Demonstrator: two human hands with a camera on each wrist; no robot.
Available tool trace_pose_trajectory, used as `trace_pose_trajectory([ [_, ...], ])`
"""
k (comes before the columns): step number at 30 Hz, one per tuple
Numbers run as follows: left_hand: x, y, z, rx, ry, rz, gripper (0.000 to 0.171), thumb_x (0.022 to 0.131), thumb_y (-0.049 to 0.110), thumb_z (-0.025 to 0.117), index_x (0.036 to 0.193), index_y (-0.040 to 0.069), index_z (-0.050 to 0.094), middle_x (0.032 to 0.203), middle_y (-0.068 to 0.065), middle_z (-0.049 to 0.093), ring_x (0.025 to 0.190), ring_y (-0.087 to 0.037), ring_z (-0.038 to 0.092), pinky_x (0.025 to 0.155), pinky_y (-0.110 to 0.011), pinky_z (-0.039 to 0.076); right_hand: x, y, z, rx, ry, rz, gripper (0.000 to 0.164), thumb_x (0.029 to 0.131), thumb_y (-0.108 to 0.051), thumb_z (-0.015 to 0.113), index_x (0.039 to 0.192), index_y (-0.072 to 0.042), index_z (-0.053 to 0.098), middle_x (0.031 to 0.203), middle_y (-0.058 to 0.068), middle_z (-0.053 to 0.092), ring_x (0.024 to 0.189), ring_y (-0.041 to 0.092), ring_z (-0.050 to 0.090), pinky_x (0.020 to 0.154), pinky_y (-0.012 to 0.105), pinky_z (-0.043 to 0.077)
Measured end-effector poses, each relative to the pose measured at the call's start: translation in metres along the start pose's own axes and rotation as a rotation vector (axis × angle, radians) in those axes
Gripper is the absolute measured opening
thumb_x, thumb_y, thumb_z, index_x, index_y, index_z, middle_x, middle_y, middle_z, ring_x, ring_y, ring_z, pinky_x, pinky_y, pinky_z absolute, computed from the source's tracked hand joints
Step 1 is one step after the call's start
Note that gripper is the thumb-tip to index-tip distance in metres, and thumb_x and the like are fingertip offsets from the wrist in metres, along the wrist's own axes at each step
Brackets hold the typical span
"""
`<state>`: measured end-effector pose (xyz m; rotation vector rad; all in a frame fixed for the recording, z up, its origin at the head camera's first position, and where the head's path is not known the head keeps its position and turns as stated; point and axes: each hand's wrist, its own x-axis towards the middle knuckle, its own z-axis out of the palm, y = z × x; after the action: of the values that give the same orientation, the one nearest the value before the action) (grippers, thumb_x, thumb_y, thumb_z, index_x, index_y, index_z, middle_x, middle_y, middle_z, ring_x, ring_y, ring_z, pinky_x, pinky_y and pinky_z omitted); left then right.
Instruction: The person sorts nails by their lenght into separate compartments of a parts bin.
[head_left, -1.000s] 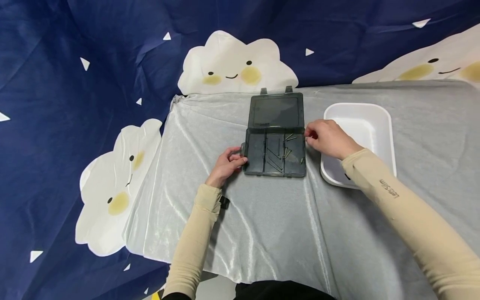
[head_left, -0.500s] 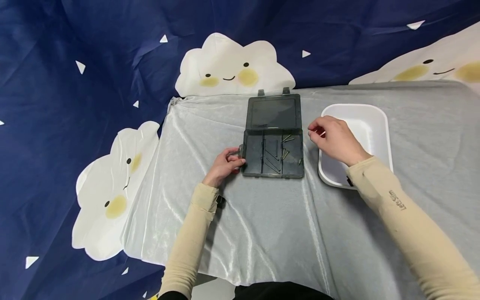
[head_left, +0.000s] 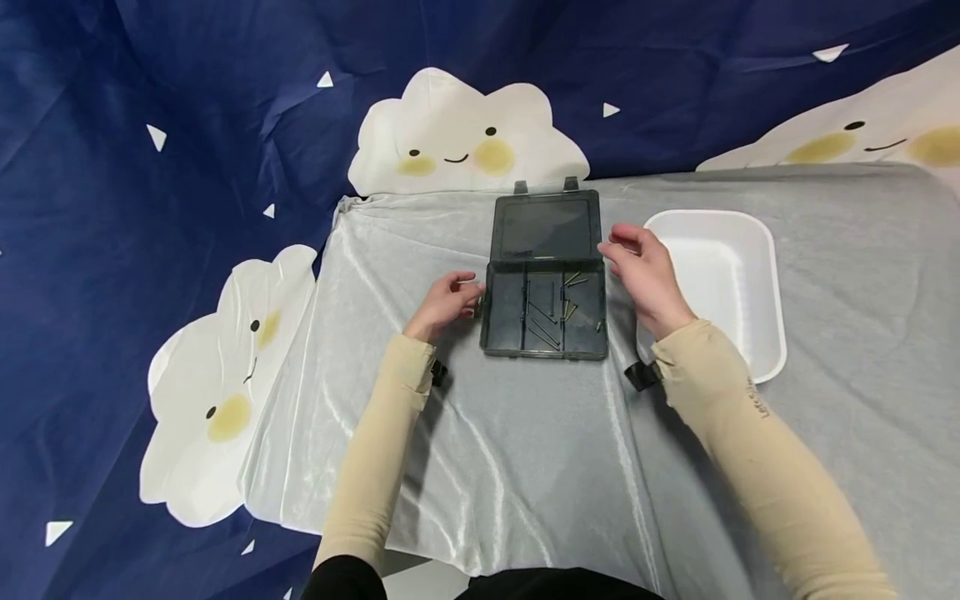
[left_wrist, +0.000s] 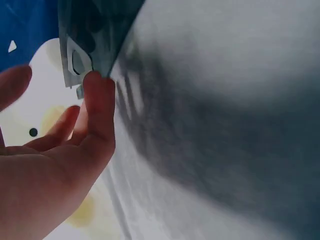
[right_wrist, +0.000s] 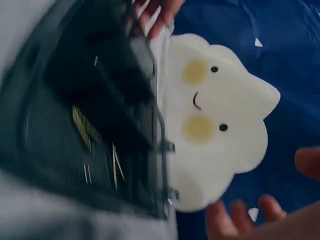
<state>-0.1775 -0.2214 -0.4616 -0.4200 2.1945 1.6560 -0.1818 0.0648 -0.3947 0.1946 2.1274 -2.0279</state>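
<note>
A dark translucent compartment box point(head_left: 504, 315) lies on the grey cloth with its lid point(head_left: 546, 225) folded back. Several long dark screws point(head_left: 545, 335) are in its middle compartment, and shorter brass-coloured screws point(head_left: 572, 308) are in the right one. At the box's left side is my left hand point(head_left: 446, 304), its thumb apart and fingers loosely bent. The left wrist view shows a fingertip right at the handle loop point(left_wrist: 77, 59). My right hand point(head_left: 648, 275) hovers by the box's right side near the hinge, fingers spread loosely and holding nothing.
A white plastic basin point(head_left: 771, 292) stands right of the box, partly behind my right hand and forearm. Grey cloth point(head_left: 525, 442) covers the table. Behind it hangs a dark blue curtain point(head_left: 247, 50) with printed clouds.
My left hand has loosened from the box's left edge, its thumb coming off the rim. My right hand has turned and opened its fingers beside the lid. The box stays open.
</note>
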Motion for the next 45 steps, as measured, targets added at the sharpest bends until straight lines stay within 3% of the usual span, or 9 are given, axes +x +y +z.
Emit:
trace_pose_trajectory([
  [4, 0.012, 0.009, 0.004, -0.01, 0.041, -0.006, 0.05, 0.098, 0.022, 0.057, 0.141, 0.0, 0.045, 0.128, -0.021, 0.058, 0.102, -0.024, 0.06, 0.084, -0.032, 0.053, 0.002, 0.008, 0.016, 0.06, 0.062, 0.078, 0.057, 0.096, -0.022, 0.053, 0.146, 0.0, 0.034, 0.139, 0.009, 0.042, 0.12, 0.013, 0.042, 0.103, 0.029, 0.035],
  [9, 0.023, 0.013, 0.008, 0.026, 0.037, -0.008, 0.049, 0.1, 0.022, 0.053, 0.143, 0.001, 0.043, 0.135, -0.018, 0.055, 0.116, -0.029, 0.058, 0.092, -0.035, 0.051, 0.005, 0.02, 0.024, -0.009, 0.092, 0.111, 0.059, 0.097, -0.023, 0.051, 0.149, -0.002, 0.03, 0.155, 0.015, 0.027, 0.138, 0.026, 0.029, 0.114, 0.037, 0.028],
  [13, 0.031, 0.013, 0.012, 0.007, 0.015, 0.003, 0.048, 0.101, 0.018, 0.049, 0.144, 0.0, 0.041, 0.14, -0.019, 0.05, 0.124, -0.031, 0.054, 0.101, -0.038, 0.047, 0.011, 0.03, 0.024, -0.111, 0.08, 0.109, 0.063, 0.098, -0.024, 0.05, 0.151, -0.001, 0.024, 0.157, 0.017, 0.022, 0.141, 0.031, 0.027, 0.115, 0.042, 0.027],
  [17, 0.039, 0.014, 0.014, -0.11, 0.003, -0.016, 0.047, 0.102, 0.015, 0.049, 0.144, -0.002, 0.039, 0.141, -0.02, 0.048, 0.128, -0.031, 0.051, 0.105, -0.038, 0.044, 0.018, 0.038, 0.024, -0.178, 0.048, 0.134, 0.067, 0.099, -0.026, 0.048, 0.152, 0.0, 0.018, 0.159, 0.019, 0.017, 0.145, 0.034, 0.023, 0.117, 0.045, 0.026],
  [21, 0.044, 0.017, 0.013, -0.181, -0.008, -0.044, 0.046, 0.101, 0.013, 0.048, 0.145, -0.001, 0.039, 0.141, -0.019, 0.048, 0.13, -0.03, 0.05, 0.106, -0.037, 0.044, 0.026, 0.042, 0.024, -0.152, 0.053, 0.174, 0.066, 0.099, -0.027, 0.047, 0.152, 0.0, 0.018, 0.158, 0.02, 0.018, 0.145, 0.034, 0.021, 0.117, 0.044, 0.026],
  [26, 0.047, 0.019, 0.012, -0.177, -0.008, -0.046, 0.046, 0.101, 0.011, 0.049, 0.145, 0.0, 0.04, 0.14, -0.018, 0.051, 0.126, -0.029, 0.052, 0.104, -0.037, 0.045, 0.033, 0.044, 0.023, -0.1, 0.067, 0.19, 0.065, 0.099, -0.025, 0.045, 0.152, 0.0, 0.019, 0.156, 0.021, 0.021, 0.143, 0.033, 0.026, 0.116, 0.043, 0.027],
  [33, 0.052, 0.018, 0.012, -0.237, 0.008, -0.077, 0.044, 0.099, 0.007, 0.052, 0.142, 0.0, 0.045, 0.138, -0.018, 0.054, 0.105, -0.021, 0.058, 0.096, -0.032, 0.048, 0.039, 0.046, 0.02, -0.043, 0.056, 0.202, 0.062, 0.099, -0.022, 0.043, 0.152, 0.0, 0.02, 0.158, 0.016, 0.021, 0.145, 0.03, 0.024, 0.118, 0.04, 0.025],
  [40, 0.048, 0.021, 0.012, -0.197, 0.001, -0.103, 0.05, 0.097, 0.002, 0.053, 0.145, 0.005, 0.042, 0.145, -0.012, 0.049, 0.128, -0.023, 0.052, 0.105, -0.035, 0.044, 0.042, 0.049, 0.016, -0.036, 0.042, 0.197, 0.058, 0.1, -0.02, 0.043, 0.151, 0.0, 0.024, 0.159, 0.015, 0.021, 0.146, 0.03, 0.023, 0.118, 0.04, 0.026],
  [45, 0.047, 0.022, 0.011, -0.228, -0.006, -0.124, 0.054, 0.096, 0.0, 0.054, 0.147, 0.005, 0.038, 0.147, -0.01, 0.047, 0.132, -0.023, 0.049, 0.108, -0.036, 0.042, 0.044, 0.051, 0.015, -0.019, 0.05, 0.205, 0.057, 0.098, -0.017, 0.044, 0.15, 0.001, 0.028, 0.156, 0.017, 0.026, 0.144, 0.03, 0.027, 0.117, 0.039, 0.028],
])
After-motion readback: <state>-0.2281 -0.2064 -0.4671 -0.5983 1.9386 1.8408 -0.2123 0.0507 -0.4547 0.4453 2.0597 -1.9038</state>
